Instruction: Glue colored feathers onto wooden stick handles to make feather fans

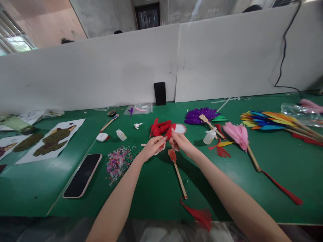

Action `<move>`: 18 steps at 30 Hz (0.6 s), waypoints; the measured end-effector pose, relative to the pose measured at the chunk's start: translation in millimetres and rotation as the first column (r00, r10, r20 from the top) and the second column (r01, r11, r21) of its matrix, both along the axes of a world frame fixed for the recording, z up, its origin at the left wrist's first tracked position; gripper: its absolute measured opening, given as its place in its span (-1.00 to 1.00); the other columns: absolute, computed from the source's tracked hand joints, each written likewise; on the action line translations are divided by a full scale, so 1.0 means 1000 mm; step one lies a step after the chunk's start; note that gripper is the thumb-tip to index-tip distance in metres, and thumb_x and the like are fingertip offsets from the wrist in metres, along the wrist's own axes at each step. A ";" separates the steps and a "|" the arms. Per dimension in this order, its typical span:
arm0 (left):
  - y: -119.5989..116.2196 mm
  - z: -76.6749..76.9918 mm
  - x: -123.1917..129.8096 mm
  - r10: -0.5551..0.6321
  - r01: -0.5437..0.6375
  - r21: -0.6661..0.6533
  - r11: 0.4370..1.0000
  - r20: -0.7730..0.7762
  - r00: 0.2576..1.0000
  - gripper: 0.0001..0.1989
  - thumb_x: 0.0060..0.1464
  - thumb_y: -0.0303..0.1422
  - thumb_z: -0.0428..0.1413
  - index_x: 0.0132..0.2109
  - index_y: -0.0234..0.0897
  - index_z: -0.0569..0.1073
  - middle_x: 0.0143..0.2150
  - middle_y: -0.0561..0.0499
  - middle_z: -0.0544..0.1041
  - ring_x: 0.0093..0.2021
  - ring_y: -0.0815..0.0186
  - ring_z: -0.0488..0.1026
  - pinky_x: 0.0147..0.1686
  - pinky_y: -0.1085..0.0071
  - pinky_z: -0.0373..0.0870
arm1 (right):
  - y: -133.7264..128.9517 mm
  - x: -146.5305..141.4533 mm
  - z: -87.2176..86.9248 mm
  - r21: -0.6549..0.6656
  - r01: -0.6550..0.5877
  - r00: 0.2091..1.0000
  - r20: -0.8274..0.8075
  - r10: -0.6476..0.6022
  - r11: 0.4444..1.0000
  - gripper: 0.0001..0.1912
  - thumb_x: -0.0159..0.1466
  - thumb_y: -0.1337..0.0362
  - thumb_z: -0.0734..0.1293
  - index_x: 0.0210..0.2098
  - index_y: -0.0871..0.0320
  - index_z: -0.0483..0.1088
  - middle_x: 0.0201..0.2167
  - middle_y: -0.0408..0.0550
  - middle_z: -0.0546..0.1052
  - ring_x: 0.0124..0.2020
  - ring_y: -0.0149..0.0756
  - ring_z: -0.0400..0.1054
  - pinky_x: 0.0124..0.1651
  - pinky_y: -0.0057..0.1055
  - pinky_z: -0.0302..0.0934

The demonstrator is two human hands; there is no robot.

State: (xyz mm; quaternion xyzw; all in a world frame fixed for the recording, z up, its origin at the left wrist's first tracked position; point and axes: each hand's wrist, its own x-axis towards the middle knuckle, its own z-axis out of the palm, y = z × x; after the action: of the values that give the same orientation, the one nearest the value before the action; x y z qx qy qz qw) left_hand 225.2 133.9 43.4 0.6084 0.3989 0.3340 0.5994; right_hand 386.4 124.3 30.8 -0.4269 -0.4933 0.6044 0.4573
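Note:
My left hand (154,146) and my right hand (182,143) meet over the middle of the green table, fingers pinched on a red feather (169,134) between them. Fingers hide part of it. Just behind lies a pile of red feathers (160,127). A round white piece with a red rim (180,128) sits beyond my right hand. Below my hands rests a wooden stick handle (179,176) with a red-coated wide end (172,155) and a red tassel (200,216).
Left are colourful scraps (119,162), a phone (82,175), a small bottle (121,135) and a white nozzle cap (138,125). Right are a glue bottle (210,136), purple feather fan (199,116), pink fan (236,134) and multicoloured feathers (270,120). Another phone (159,93) leans on the white partition (113,70).

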 end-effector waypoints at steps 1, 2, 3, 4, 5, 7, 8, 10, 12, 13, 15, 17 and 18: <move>-0.001 0.001 0.000 -0.041 0.040 -0.021 0.999 -0.008 0.999 -0.61 -0.02 -0.10 0.12 -0.56 -0.33 0.33 -0.71 0.14 0.23 -0.73 0.54 0.08 -0.72 0.56 -0.05 | -0.001 -0.002 0.000 0.030 0.014 1.000 0.016 -0.015 0.999 -0.45 0.16 -0.14 0.23 -0.70 0.17 0.23 -0.83 -0.27 0.22 -0.82 -0.57 0.05 -0.76 -0.59 -0.12; -0.002 0.002 0.000 -0.066 0.065 -0.038 0.997 -0.013 0.998 -0.61 -0.03 -0.10 0.13 -0.57 -0.33 0.32 -0.72 0.15 0.21 -0.73 0.55 0.06 -0.73 0.55 -0.07 | -0.001 -0.004 0.000 0.059 0.034 0.999 0.031 -0.036 0.998 -0.46 0.15 -0.12 0.26 -0.73 0.16 0.20 -0.84 -0.27 0.20 -0.82 -0.57 0.04 -0.76 -0.57 -0.10; -0.002 0.001 0.000 -0.075 0.074 -0.049 0.996 -0.014 0.997 -0.60 -0.03 -0.09 0.13 -0.57 -0.33 0.32 -0.73 0.16 0.17 -0.73 0.55 0.04 -0.72 0.55 -0.08 | -0.002 -0.005 0.000 0.087 0.058 0.997 0.044 -0.062 0.995 -0.46 0.14 -0.10 0.28 -0.74 0.15 0.18 -0.85 -0.28 0.20 -0.82 -0.56 0.05 -0.75 -0.56 -0.09; -0.002 0.001 0.000 -0.068 0.068 -0.054 0.996 -0.011 0.998 -0.60 -0.02 -0.08 0.11 -0.56 -0.33 0.32 -0.74 0.18 0.14 -0.74 0.55 0.02 -0.72 0.56 -0.09 | -0.002 -0.006 0.000 0.115 0.087 0.994 0.055 -0.094 0.990 -0.47 0.15 -0.08 0.28 -0.75 0.15 0.18 -0.86 -0.27 0.20 -0.82 -0.55 0.06 -0.74 -0.55 -0.07; -0.001 0.000 0.001 -0.049 0.048 -0.055 0.997 -0.007 0.999 -0.60 0.00 -0.06 0.08 -0.53 -0.32 0.32 -0.74 0.19 0.12 -0.74 0.55 0.01 -0.72 0.55 -0.09 | -0.002 -0.007 -0.001 0.144 0.120 0.989 0.065 -0.130 0.982 -0.46 0.15 -0.08 0.28 -0.76 0.14 0.17 -0.87 -0.27 0.20 -0.82 -0.54 0.07 -0.73 -0.54 -0.05; 0.001 -0.003 0.003 0.016 -0.016 -0.045 0.999 0.001 1.000 -0.58 0.06 0.00 -0.02 -0.47 -0.30 0.32 -0.75 0.21 0.10 -0.75 0.53 -0.01 -0.72 0.55 -0.09 | -0.001 -0.007 -0.002 0.204 0.193 0.974 0.078 -0.213 0.960 -0.45 0.17 -0.07 0.26 -0.78 0.13 0.16 -0.88 -0.26 0.20 -0.83 -0.52 0.07 -0.72 -0.52 -0.02; 0.002 -0.004 0.004 0.053 -0.053 -0.035 0.998 0.004 0.999 -0.56 0.08 0.02 -0.06 -0.45 -0.29 0.32 -0.75 0.21 0.11 -0.76 0.53 -0.02 -0.72 0.55 -0.09 | -0.001 -0.006 -0.002 0.232 0.230 0.963 0.084 -0.255 0.945 -0.45 0.18 -0.06 0.26 -0.78 0.13 0.16 -0.89 -0.26 0.20 -0.83 -0.52 0.07 -0.71 -0.52 -0.02; 0.004 -0.006 0.006 0.118 -0.118 -0.010 0.993 -0.001 0.993 -0.55 0.08 0.04 -0.09 -0.43 -0.28 0.32 -0.76 0.21 0.12 -0.77 0.52 -0.01 -0.72 0.55 -0.08 | -0.001 -0.006 -0.004 0.280 0.290 0.940 0.095 -0.327 0.915 -0.46 0.18 -0.04 0.26 -0.78 0.13 0.15 -0.89 -0.27 0.20 -0.83 -0.52 0.06 -0.71 -0.51 -0.03; 0.004 -0.007 0.007 0.175 -0.174 0.029 0.984 -0.014 0.985 -0.58 0.04 0.01 0.00 -0.44 -0.28 0.34 -0.75 0.20 0.15 -0.76 0.52 0.01 -0.72 0.56 -0.07 | -0.001 -0.006 -0.006 0.315 0.324 0.922 0.109 -0.373 0.892 -0.48 0.19 -0.03 0.26 -0.76 0.13 0.17 -0.88 -0.26 0.20 -0.82 -0.51 0.07 -0.71 -0.51 -0.04; 0.004 -0.007 0.007 0.203 -0.201 0.053 0.978 -0.019 0.979 -0.61 0.00 -0.02 0.06 -0.45 -0.29 0.36 -0.74 0.20 0.17 -0.74 0.52 0.05 -0.72 0.56 -0.05 | -0.002 -0.007 -0.007 0.331 0.331 0.915 0.116 -0.386 0.884 -0.48 0.21 -0.03 0.24 -0.76 0.13 0.18 -0.87 -0.26 0.21 -0.81 -0.50 0.08 -0.70 -0.51 -0.03; 0.004 -0.008 0.008 0.259 -0.256 0.102 0.961 -0.021 0.966 -0.67 -0.06 -0.09 0.15 -0.45 -0.29 0.39 -0.70 0.17 0.23 -0.69 0.50 0.13 -0.69 0.57 0.02 | -0.004 -0.009 -0.010 0.358 0.325 0.911 0.129 -0.391 0.875 -0.47 0.24 -0.02 0.20 -0.75 0.13 0.19 -0.86 -0.23 0.22 -0.79 -0.48 0.11 -0.68 -0.50 0.00; 0.004 -0.011 0.009 0.311 -0.306 0.143 0.941 -0.010 0.951 -0.71 -0.09 -0.13 0.18 -0.44 -0.29 0.40 -0.64 0.15 0.26 -0.64 0.48 0.19 -0.65 0.57 0.10 | -0.006 -0.010 -0.011 0.388 0.299 0.914 0.145 -0.378 0.872 -0.46 0.27 -0.01 0.16 -0.75 0.12 0.19 -0.85 -0.22 0.23 -0.77 -0.46 0.15 -0.64 -0.50 0.04; 0.004 -0.012 0.009 0.330 -0.326 0.158 0.932 -0.002 0.944 -0.72 -0.09 -0.15 0.18 -0.43 -0.29 0.41 -0.63 0.15 0.27 -0.62 0.47 0.21 -0.64 0.57 0.12 | -0.007 -0.011 -0.012 0.403 0.283 0.917 0.154 -0.369 0.870 -0.46 0.28 0.00 0.15 -0.75 0.12 0.19 -0.84 -0.21 0.24 -0.76 -0.45 0.16 -0.63 -0.49 0.05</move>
State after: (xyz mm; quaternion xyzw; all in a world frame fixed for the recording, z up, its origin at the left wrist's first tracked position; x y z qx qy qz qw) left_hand 234.0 138.0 31.6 0.5829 0.4761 0.4506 0.4802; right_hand 375.6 117.3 19.1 -0.4755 -0.5679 0.3608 0.5668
